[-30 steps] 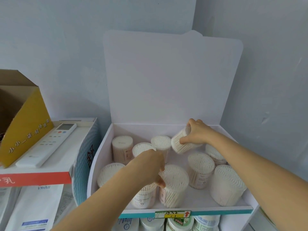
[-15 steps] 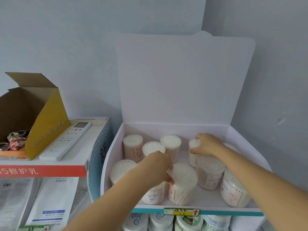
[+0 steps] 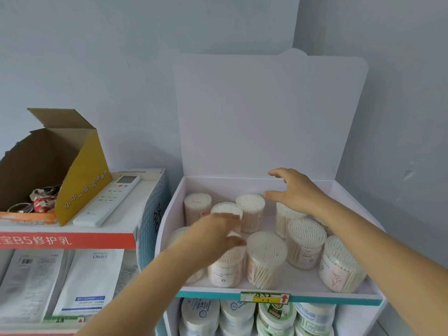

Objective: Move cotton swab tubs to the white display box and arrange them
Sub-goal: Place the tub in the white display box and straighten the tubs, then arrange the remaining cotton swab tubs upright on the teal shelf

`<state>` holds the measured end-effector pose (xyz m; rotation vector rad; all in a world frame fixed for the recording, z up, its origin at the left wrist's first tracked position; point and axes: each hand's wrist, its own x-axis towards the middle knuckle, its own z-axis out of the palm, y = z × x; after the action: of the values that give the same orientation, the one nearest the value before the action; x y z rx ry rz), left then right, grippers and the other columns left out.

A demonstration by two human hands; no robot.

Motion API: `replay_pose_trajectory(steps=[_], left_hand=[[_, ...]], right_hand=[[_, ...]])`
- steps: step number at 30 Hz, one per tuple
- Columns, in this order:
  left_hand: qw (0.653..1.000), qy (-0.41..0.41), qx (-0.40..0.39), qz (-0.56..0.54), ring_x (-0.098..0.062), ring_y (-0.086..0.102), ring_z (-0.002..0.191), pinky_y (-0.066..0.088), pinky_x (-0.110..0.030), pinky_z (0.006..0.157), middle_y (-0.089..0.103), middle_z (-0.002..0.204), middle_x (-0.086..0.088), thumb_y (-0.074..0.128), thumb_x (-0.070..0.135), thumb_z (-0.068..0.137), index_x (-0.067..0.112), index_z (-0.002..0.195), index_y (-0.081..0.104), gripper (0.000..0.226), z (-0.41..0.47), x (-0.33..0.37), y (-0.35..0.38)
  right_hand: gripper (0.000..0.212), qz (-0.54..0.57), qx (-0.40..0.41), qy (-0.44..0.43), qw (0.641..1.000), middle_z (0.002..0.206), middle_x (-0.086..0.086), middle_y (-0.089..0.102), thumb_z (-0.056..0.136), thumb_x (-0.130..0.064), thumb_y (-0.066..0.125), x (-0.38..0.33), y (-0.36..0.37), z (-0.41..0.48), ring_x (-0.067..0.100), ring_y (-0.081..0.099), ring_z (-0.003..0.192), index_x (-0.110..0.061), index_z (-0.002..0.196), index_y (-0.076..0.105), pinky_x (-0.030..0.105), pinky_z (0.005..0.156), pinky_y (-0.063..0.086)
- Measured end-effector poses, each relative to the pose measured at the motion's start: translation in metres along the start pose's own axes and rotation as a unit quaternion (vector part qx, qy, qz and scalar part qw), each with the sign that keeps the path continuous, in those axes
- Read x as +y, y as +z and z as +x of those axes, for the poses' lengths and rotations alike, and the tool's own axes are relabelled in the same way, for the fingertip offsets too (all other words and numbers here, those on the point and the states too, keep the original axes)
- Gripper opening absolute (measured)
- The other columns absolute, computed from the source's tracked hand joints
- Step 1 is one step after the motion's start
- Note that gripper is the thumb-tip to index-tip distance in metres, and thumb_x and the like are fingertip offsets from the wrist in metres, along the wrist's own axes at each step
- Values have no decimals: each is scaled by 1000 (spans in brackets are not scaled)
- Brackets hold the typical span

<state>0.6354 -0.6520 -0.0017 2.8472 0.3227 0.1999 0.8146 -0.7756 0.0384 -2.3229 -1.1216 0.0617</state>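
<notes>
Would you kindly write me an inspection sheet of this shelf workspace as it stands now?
Surface: white display box on a shelf, lid upright against the wall.
Job's things: cotton swab tubs upright inside, loosely grouped.
Clutter: remote control and open cardboard carton on the neighbouring box; jars on the shelf below.
Grippers: left hand open over the front tubs; right hand open above the back tubs, holding nothing.
Cables: nothing seen.
Surroundings: pale blue walls, corner position.

A white remote control (image 3: 108, 201) lies on a shelf-top carton, just right of an open yellow cardboard box (image 3: 60, 170) holding small wrapped items. Below the remote, flat white packets (image 3: 89, 284) stand upright. Well right, lidded jars (image 3: 276, 316) fill a lower shelf.
</notes>
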Motion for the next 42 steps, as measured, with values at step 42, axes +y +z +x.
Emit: replay_pose_trajectory(steps=[42], left_hand=[[878,-423,179,136,-6,41,126,39,-24,99,45,139,17,55,53,85,37,138,41,57,-561,-402,-186]], right_hand=[[64,93,-197,-350,911,139,-1,48,85,-31,67,-620,379,-53,17,47,124,-21,141,38,26,94,40]])
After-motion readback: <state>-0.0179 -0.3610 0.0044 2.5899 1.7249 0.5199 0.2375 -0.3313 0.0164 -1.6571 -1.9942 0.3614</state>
